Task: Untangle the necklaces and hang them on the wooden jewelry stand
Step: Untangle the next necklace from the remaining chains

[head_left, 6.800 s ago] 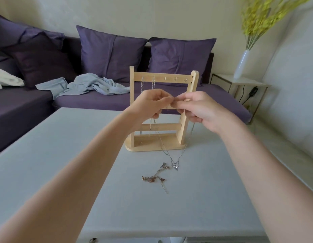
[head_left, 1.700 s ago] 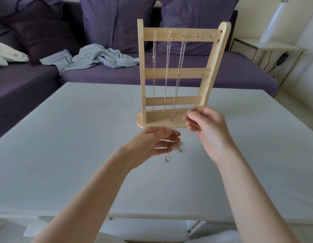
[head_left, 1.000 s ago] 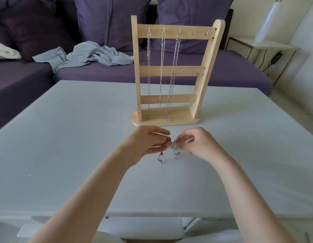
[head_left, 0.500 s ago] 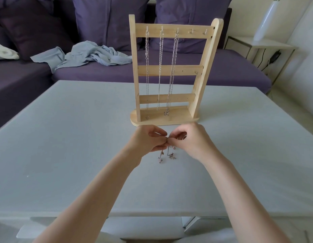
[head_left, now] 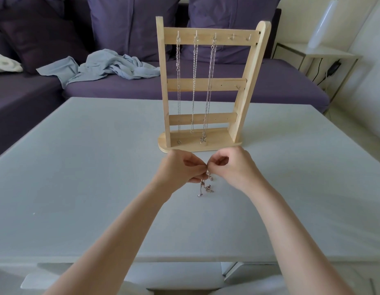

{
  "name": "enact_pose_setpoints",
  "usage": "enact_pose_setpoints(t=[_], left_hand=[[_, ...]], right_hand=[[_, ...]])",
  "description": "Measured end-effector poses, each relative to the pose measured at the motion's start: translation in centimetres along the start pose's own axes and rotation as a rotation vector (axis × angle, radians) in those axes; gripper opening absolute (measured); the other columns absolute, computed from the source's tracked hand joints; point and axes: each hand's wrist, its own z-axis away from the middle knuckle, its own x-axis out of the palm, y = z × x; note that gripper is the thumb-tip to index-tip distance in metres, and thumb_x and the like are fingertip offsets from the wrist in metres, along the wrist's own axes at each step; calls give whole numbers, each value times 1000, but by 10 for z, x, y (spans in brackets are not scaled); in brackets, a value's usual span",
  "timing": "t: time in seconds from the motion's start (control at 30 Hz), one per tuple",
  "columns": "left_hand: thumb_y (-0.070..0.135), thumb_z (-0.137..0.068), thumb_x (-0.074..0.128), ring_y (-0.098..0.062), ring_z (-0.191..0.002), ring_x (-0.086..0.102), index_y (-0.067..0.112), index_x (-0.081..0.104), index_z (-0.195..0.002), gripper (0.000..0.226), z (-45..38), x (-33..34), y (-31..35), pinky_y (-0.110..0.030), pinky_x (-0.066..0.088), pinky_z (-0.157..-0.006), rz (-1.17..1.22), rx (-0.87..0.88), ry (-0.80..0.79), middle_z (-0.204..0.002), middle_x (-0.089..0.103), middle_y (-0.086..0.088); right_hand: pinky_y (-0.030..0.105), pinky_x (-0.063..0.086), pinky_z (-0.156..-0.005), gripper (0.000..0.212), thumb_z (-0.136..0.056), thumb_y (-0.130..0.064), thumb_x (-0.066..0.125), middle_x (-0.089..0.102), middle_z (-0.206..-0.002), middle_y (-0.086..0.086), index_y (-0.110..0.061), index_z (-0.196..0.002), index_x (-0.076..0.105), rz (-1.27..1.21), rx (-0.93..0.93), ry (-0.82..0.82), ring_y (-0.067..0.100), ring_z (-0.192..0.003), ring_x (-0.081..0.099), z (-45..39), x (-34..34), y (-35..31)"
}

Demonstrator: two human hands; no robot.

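Note:
A wooden jewelry stand (head_left: 240,116) rises at the middle of the grey table (head_left: 78,167). Three silver necklaces (head_left: 194,81) hang from its top-bar hooks, and two hooks at the right are bare. Just in front of the stand's base, my left hand (head_left: 180,171) and my right hand (head_left: 233,167) meet fingertip to fingertip. Both pinch a small charm necklace (head_left: 206,187), which dangles in a bunch below the fingers, close to the tabletop.
A purple sofa (head_left: 269,86) with cushions runs behind the table, with a crumpled light-blue cloth (head_left: 104,67) on its seat. A side table (head_left: 325,54) with a white vase (head_left: 325,20) stands at the right.
The third necklace now hangs on the stand. Both hands dropped to the table, picked up the charm necklace and drew together, pinching it.

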Motion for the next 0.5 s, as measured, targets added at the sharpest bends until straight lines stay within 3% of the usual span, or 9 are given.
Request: enact_pose_setpoints(t=[0.1, 0.23, 0.3, 0.4, 0.5], left_hand=[[4, -80, 65, -18, -69, 70, 12, 66, -70, 13, -2, 0, -1, -28, 57, -73, -191, 95, 47, -68, 71, -6], [7, -77, 66, 4, -59, 59, 25, 61, -63, 23, 1, -2, 0, -6, 40, -49, -428, 211, 28, -63, 64, 14], [8, -77, 66, 9, -58, 57, 27, 61, -63, 24, 2, -3, 1, -5, 38, -49, -485, 242, 7, -63, 61, 18], [8, -77, 65, 8, -58, 58, 29, 60, -62, 27, 1, -5, 1, -10, 40, -48, -493, 242, -32, -61, 62, 18], [8, -80, 65, 5, -55, 58, 23, 63, -66, 21, 1, -6, 2, -10, 41, -51, -333, 187, -66, -61, 65, 11]], right_hand=[[6, 37, -49, 9, -77, -11, 65, 62, -63, -7, -16, -70, 67, 1, 11, -18, 2, -56, 53, 0, -1, -1], [18, 41, -57, 3, -74, -14, 66, 65, -70, -1, -14, -71, 66, 59, 20, -116, 11, -64, 55, 2, -3, -2], [23, 42, -60, 3, -74, -14, 67, 63, -69, -2, -13, -72, 65, 92, 24, -156, 13, -65, 54, 3, -3, -2], [25, 42, -59, 6, -73, -15, 68, 60, -65, -4, -13, -70, 63, 88, 36, -177, 14, -64, 53, 3, -2, -1], [22, 38, -56, 9, -73, -18, 69, 59, -67, -5, -16, -68, 62, 27, 70, -152, 11, -62, 50, 2, -5, -1]])
